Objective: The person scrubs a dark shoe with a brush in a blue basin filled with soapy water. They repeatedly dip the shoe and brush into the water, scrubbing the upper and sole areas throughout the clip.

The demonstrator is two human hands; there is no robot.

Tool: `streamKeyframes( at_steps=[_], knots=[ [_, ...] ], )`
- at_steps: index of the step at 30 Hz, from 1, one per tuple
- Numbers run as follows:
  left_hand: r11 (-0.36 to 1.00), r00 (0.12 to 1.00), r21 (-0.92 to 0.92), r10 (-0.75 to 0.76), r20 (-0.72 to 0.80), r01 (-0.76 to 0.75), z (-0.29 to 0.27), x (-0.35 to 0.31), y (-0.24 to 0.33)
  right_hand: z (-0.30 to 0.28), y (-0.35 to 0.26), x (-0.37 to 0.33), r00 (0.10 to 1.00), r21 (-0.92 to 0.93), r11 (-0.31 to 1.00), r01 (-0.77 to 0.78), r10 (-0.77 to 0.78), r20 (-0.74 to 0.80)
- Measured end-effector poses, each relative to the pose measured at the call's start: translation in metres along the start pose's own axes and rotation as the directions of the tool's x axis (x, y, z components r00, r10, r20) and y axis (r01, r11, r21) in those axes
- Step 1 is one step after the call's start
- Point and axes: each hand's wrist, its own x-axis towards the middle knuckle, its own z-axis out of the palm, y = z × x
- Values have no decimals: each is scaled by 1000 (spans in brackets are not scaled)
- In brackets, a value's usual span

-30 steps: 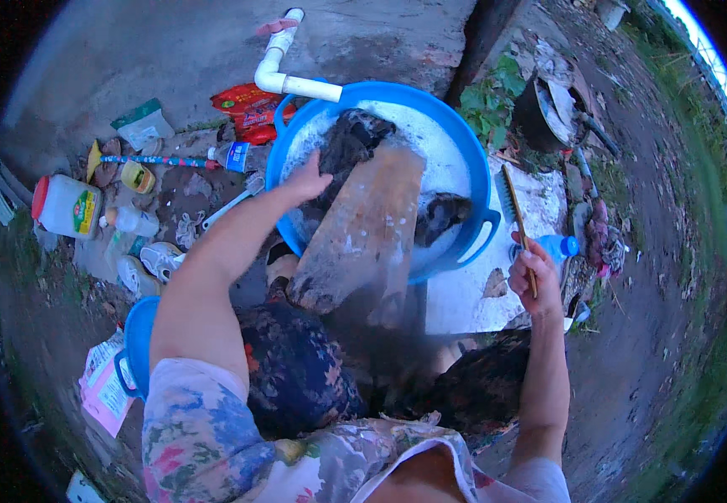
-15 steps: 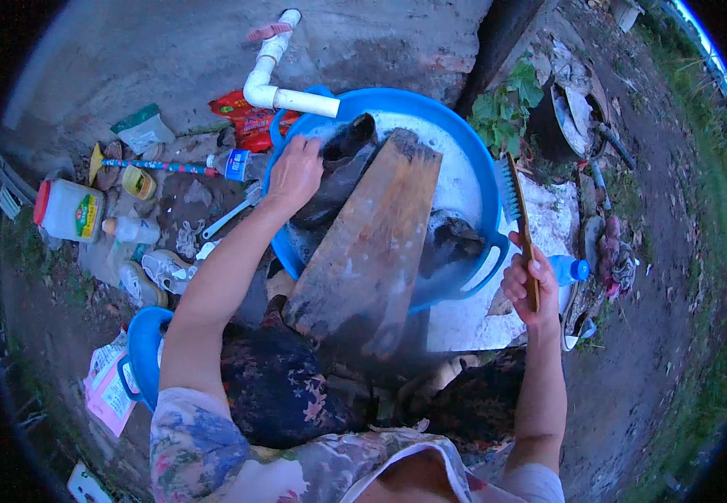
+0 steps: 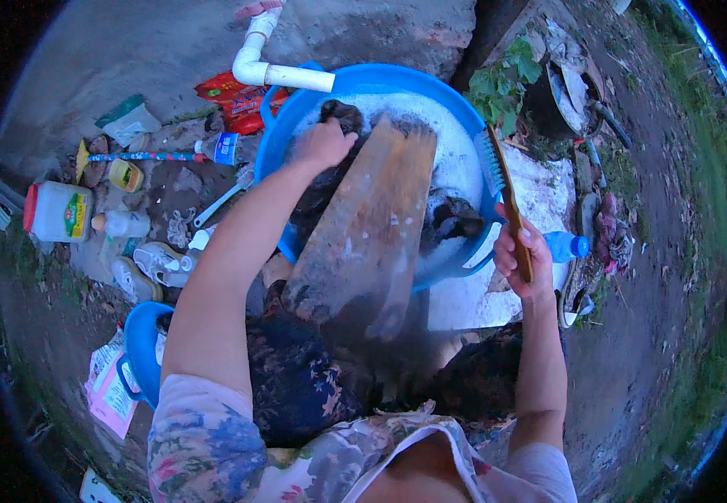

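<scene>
A large blue tub [image 3: 487, 243] of sudsy water stands before me, with a worn wooden board [image 3: 372, 218] slanting from its inside over the near rim. Left of the board, my left hand [image 3: 323, 147] is closed on the upper end of a dark, wet shoe [image 3: 317, 197], partly hidden by my hand and forearm. Its outline is hard to make out. Another dark, wet piece [image 3: 454, 220] lies in the suds to the board's right. Beside the tub's right rim, my right hand [image 3: 524, 256] grips a wooden-handled scrubbing brush [image 3: 501, 189], held upright with its pale bristles facing left.
A white pipe tap [image 3: 296, 77] juts over the tub's far rim. At left lie white sneakers [image 3: 164, 264], a red-lidded jar [image 3: 60, 211], a bottle [image 3: 122, 224] and a smaller blue basin [image 3: 141, 352]. A blue-capped bottle [image 3: 566, 246] lies at right, near a bucket [image 3: 560, 101].
My left hand has shifted right and away from me, from the tub's left side onto the dark shoe's upper end. The right hand keeps the brush upright. The whole view has tilted slightly.
</scene>
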Motion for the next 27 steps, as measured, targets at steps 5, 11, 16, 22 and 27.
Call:
streamKeyframes(
  at_steps=[5, 11, 16, 22, 27],
  knots=[
    [917, 972, -384, -179, -152, 109, 11, 10, -22, 2, -2, -1, 999, -5, 1000, -26, 26, -35],
    [604, 978, -769, -142, 154, 209, -29, 16, -44, 11, -2, -2, 999, -1, 1000, -27, 27, 22],
    [697, 977, -704, 211, 21, -135, -67, -8, -5, 9, -1, -4, 1000, -6, 1000, -14, 14, -6],
    [704, 698, -120, 639, -323, -700, -57, -45, 16, 20, 2, 0, 999, 62, 998, 30, -28, -29],
    [349, 327, 126, 931, -164, -929, -45, -85, 61, 14, 2, 3, 998, 118, 992, 49, -44, -45]
  ],
)
